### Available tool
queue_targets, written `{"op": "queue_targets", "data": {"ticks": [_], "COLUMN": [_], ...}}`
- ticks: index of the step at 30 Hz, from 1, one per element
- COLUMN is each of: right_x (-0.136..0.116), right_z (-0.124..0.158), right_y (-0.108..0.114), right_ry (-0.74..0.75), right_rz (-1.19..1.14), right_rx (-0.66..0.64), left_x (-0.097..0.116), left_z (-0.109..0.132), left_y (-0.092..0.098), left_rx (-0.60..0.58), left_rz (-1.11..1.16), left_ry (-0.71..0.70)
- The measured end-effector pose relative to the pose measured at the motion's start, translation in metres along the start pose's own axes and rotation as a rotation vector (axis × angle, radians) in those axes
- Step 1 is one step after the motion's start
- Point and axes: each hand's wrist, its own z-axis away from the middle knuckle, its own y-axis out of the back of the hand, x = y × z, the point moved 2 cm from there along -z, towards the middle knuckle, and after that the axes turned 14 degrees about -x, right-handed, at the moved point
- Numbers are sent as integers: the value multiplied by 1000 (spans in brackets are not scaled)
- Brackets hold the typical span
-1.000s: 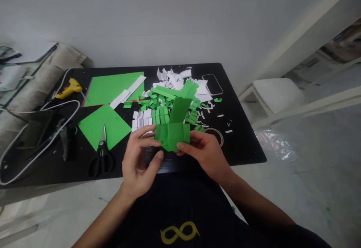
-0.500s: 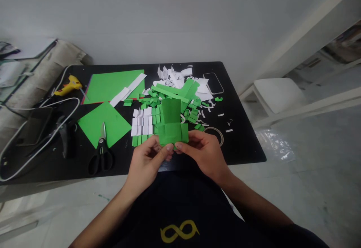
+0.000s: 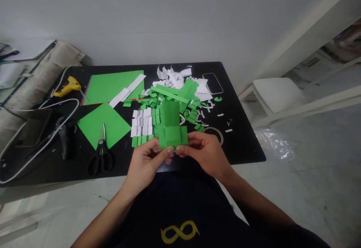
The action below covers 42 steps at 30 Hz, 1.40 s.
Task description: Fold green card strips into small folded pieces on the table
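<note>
Head view: our left hand and right hand pinch folded green paper between them — fingers closed on its near edge; paper scraps lie beyond the grip, scissors to its left.

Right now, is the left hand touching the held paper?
Touching: in the head view, the left hand has its thumb on the lower edge of the held paper.

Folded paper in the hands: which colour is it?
The folded paper is green, seen best in the head view.
</note>
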Motion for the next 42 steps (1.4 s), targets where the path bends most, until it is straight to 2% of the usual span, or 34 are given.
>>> {"op": "queue_targets", "data": {"ticks": [11, 16, 24, 31, 37, 42], "right_x": [0, 4, 8, 8, 7, 6], "right_z": [6, 1, -4, -2, -1, -2], "right_y": [9, 3, 3, 4, 2, 2], "right_ry": [-12, 17, 8, 4, -4, 8], "right_rz": [22, -7, 3, -7, -8, -1], "right_rx": [-58, -129, -61, -50, -62, -36], "left_x": [-6, -5, -13, -16, -15, -9], "left_z": [0, 0, 1, 3, 4, 4], "left_y": [-4, -6, -2, -1, 1, 2], "left_rx": [30, -19, 2, -30, -63, -35], "left_rz": [-6, 45, 114, 150, 93, 57], "left_ry": [53, 61, 100, 63, 33, 8]}}
